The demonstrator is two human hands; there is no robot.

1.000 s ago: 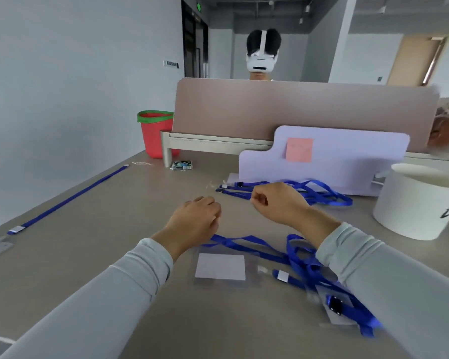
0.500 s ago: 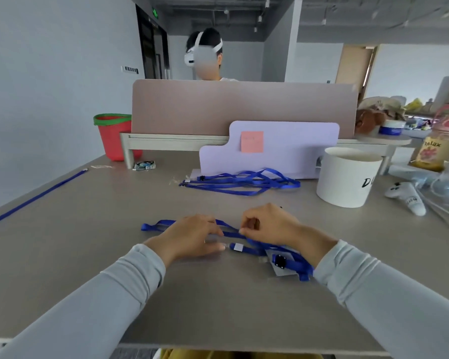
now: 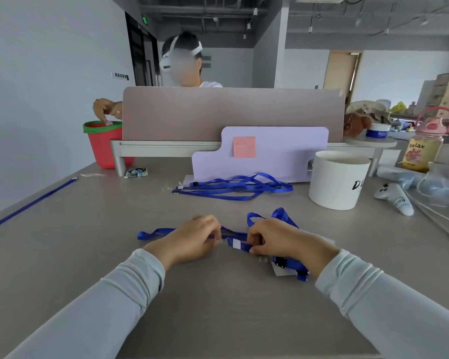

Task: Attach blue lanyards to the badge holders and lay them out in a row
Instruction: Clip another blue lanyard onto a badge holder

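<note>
Blue fabric lanyard (image 3: 240, 245), centre frame | left hand (image 3: 192, 239), right hand (image 3: 283, 242) fingers (image 3: 254, 239) pinch strap | loop newly raised; clipping likely underway

The lanyard (image 3: 156, 233) at the near edge was bright blue with a white tab, as blue as the heap of lanyards (image 3: 233, 187) farther off. The table (image 3: 88, 255) was grey-brown. Far left stood a red bucket (image 3: 101, 151) rimmed in green. A pink sticky note (image 3: 244, 147) sat on a lilac board (image 3: 283, 156), with a white tub (image 3: 332, 187) lettered in black to its right.
</note>
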